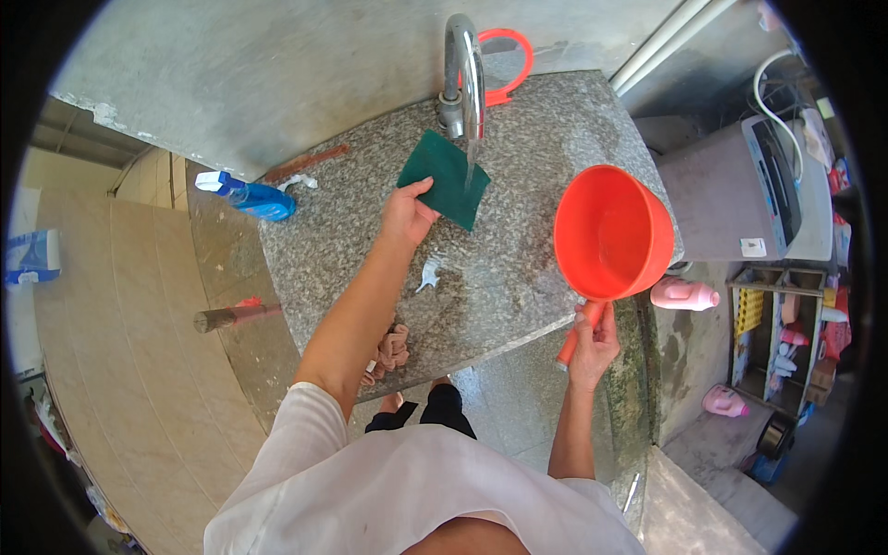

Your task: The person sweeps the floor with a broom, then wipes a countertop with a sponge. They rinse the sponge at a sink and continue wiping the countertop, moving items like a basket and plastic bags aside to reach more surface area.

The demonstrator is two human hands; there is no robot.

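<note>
My left hand (409, 211) grips a flat dark green scouring pad (444, 180) by its lower left edge. The pad is under a curved chrome faucet (473, 83), and a thin stream of water runs onto it. At the right, my right hand (595, 340) is closed around the handle of a red plastic dipper (610, 232). The dipper's open mouth is turned up towards me, and I see no clear water level in it. Beneath both hands lies a speckled granite slab (347, 277). A whitish-blue smear (430, 270) sits on the stone below the pad.
A blue spray bottle (260, 200) lies at the slab's left edge. A red-rimmed round mirror (510, 66) leans on the wall behind the faucet. Brown cloth (392, 350) is bunched at the front edge. To the right are a washing machine (721, 191), pink bottles (683, 294) and a shelf (760, 340).
</note>
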